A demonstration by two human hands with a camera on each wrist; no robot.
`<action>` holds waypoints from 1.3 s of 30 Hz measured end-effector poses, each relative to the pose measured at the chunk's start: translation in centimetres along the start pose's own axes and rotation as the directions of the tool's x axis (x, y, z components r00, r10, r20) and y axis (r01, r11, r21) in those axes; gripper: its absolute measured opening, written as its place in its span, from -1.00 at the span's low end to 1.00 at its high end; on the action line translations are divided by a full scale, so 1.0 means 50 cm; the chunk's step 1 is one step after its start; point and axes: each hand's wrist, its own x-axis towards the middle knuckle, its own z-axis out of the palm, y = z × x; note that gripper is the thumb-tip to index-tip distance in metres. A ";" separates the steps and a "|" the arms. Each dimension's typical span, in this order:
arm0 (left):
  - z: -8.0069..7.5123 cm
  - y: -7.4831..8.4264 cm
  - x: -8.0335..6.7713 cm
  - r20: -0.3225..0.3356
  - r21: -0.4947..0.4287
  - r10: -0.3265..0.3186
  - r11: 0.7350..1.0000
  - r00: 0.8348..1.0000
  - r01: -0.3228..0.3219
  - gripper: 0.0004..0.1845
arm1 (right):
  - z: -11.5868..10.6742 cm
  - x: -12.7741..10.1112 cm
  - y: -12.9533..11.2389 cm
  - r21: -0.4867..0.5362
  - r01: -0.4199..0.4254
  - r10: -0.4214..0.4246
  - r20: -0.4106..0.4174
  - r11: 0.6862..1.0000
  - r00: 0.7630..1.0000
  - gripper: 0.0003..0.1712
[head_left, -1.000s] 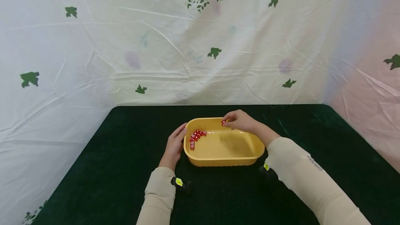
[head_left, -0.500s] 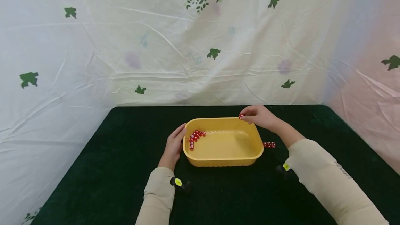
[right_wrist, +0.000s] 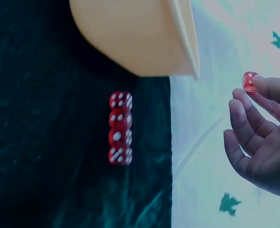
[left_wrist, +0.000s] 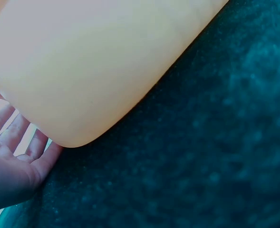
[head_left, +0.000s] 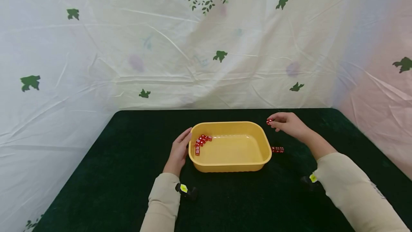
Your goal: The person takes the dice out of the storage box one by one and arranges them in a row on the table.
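Observation:
My right hand (head_left: 291,124) is raised beyond the right end of the yellow plastic basin (head_left: 230,167), pinching a red die (right_wrist: 249,81) with white pips between thumb and forefinger. Its other fingers (right_wrist: 244,126) are loosely spread. At the basin's left end, my left hand (head_left: 177,151) touches the outer wall; in the left wrist view its fingers (left_wrist: 16,133) lie fairly straight against it. Several red dice (head_left: 201,141) are clustered inside the basin at the left. A short row of dice (right_wrist: 120,128) stands on the cloth just right of the basin.
Dark green velvety cloth (head_left: 128,189) covers the table. A pale curtain (head_left: 180,53) with green leaf and bird prints hangs behind the far edge and along the sides.
My right hand has moved from over the basin out to the right with the pinched die, bringing the row of dice into sight. The left hand and basin stay put.

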 end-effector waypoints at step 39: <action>-0.002 -0.003 0.002 0.005 -0.012 0.014 1.000 1.000 -0.014 -0.60 | 0.025 -0.082 0.180 0.085 -0.144 0.142 0.036 0.986 0.989 -0.61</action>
